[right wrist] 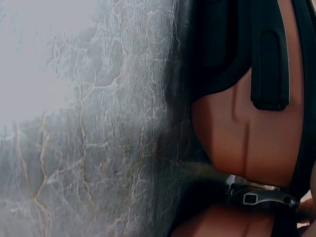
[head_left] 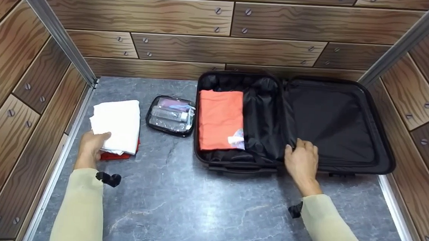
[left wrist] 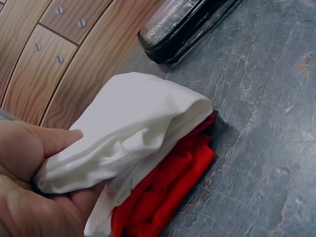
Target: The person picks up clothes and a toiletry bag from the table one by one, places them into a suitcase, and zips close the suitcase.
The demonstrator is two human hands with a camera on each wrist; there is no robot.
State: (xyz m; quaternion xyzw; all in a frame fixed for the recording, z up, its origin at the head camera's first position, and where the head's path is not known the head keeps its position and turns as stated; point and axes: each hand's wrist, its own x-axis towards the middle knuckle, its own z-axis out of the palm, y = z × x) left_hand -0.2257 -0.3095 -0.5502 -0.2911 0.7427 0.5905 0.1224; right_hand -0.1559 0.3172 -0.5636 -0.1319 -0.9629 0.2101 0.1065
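Note:
My left hand (head_left: 92,143) grips the near left edge of a folded white garment (head_left: 117,124), thumb on top and fingers underneath. In the left wrist view that edge is lifted, and a folded red garment (left wrist: 163,185) lies beneath. My right hand (head_left: 302,162) holds the near edge of an open black-lined suitcase (head_left: 243,169) beside the hinge, fingers curled over it. A folded orange garment (head_left: 220,120) with a printed patch lies in the suitcase's left half. The right wrist view shows the suitcase's brown outer shell (right wrist: 227,128), with the hand mostly out of frame.
A clear toiletry pouch (head_left: 170,114) with black trim, holding a bottle and small items, lies left of the suitcase. The suitcase's lid half (head_left: 332,123) lies flat on the right. Wood-patterned walls (head_left: 168,17) enclose the grey marbled surface (head_left: 195,215).

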